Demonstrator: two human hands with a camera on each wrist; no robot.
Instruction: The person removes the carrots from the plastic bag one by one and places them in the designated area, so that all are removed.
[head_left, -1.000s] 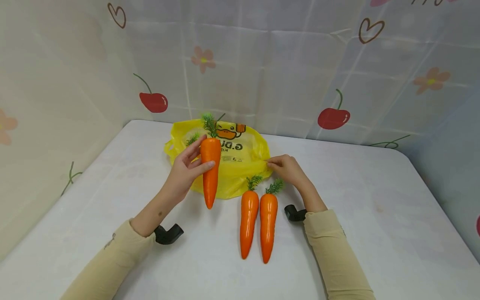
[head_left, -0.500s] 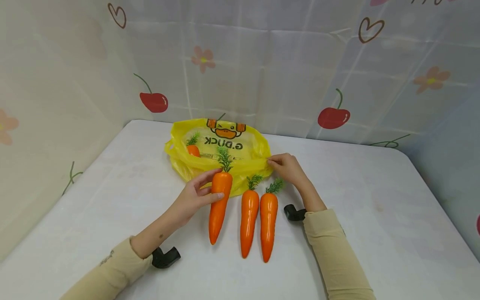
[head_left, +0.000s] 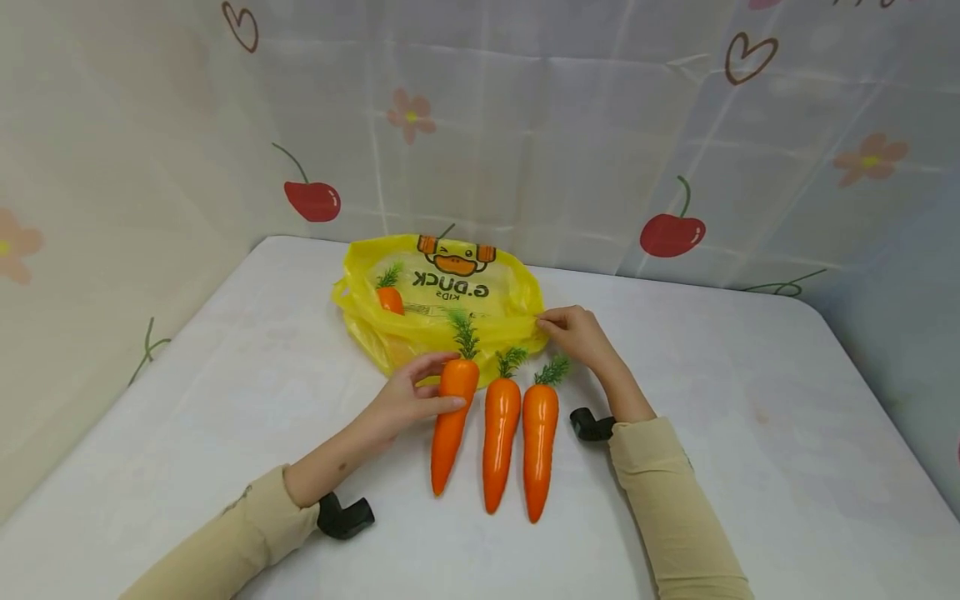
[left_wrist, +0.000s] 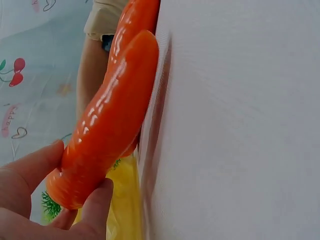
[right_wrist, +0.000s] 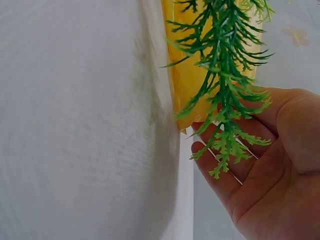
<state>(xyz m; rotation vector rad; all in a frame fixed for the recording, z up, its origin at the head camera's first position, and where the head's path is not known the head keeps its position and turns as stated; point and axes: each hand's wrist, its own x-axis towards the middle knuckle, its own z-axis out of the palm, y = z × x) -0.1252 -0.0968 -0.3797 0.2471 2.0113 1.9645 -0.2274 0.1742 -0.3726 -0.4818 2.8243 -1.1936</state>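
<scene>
My left hand (head_left: pixel 408 400) grips an orange toy carrot (head_left: pixel 452 417) near its leafy top, thumb on one side and fingers on the other. In the left wrist view this carrot (left_wrist: pixel 110 115) hangs close over the white table, its tip lowest in the head view. My right hand (head_left: pixel 577 333) pinches the rim of a yellow plastic bag (head_left: pixel 420 333) at its right side. Inside the bag's mouth another carrot (head_left: pixel 390 298) shows its top, the rest hidden. Green leaves (right_wrist: pixel 225 85) cover part of the pinching fingers in the right wrist view.
Two more carrots, a middle one (head_left: pixel 501 446) and a right one (head_left: pixel 540 450), lie side by side between the hands. The white table (head_left: pixel 720 400) reaches back to a printed curtain (head_left: pixel 570 150). Black wrist mounts (head_left: pixel 345 517) stick out from both sleeves.
My left hand has brought its carrot out from over the bag, toward me and rightward, beside the two lying carrots. The carrot in the bag is now uncovered. My right hand keeps its pinch.
</scene>
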